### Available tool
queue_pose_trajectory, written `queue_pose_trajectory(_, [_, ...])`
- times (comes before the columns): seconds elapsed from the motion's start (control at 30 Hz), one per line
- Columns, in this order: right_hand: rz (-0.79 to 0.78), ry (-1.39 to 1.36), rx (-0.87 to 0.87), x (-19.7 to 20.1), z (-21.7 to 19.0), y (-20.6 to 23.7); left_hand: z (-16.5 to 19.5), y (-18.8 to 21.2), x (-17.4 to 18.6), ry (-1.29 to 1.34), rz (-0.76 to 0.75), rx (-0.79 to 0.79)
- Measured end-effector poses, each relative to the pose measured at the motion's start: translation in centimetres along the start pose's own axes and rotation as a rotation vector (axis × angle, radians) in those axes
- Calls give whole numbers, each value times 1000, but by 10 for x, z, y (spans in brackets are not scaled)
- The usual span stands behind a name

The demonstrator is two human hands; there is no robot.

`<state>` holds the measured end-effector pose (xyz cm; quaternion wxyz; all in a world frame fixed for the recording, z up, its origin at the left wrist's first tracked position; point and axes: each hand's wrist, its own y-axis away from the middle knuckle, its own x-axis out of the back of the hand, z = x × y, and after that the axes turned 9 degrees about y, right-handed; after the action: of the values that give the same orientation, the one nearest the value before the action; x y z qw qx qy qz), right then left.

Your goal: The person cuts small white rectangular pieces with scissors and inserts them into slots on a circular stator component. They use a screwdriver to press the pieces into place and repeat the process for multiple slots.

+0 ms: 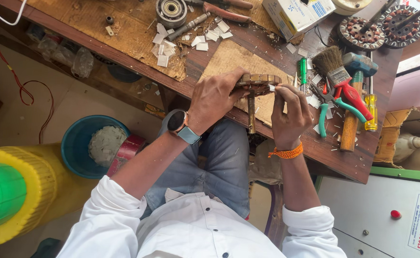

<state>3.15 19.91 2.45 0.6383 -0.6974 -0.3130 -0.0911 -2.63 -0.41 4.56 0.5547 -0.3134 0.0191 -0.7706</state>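
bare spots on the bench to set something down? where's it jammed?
Free: cardboard sheet between the paper slips and the left hand; bare wood near the table corner, below the hammer. Crowded: right of the right hand, brush, pliers and screwdriver packed together; slips and bearing up top.

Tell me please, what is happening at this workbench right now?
A person in a white shirt sits at a wooden workbench. The left hand grips a round metal core on a shaft at the bench edge, while the right hand presses a small white slip at its rim. More white slips lie scattered on cardboard. A brush, pliers, a hammer and a yellow screwdriver lie to the right.
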Motion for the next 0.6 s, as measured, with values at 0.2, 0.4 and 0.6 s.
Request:
queue_pose_trajectory(0.2, [-164, -48, 18, 13, -4, -10, 0, 0, 0, 0, 22, -44])
queue_pose_trajectory(0.4, [-264, -83, -72, 23, -11, -23, -2, -2, -5, -4, 18, -43])
queue_pose_trajectory(0.6, [-344, -134, -39, 31, -12, -38, -6, -5, -12, 50, -14, -63])
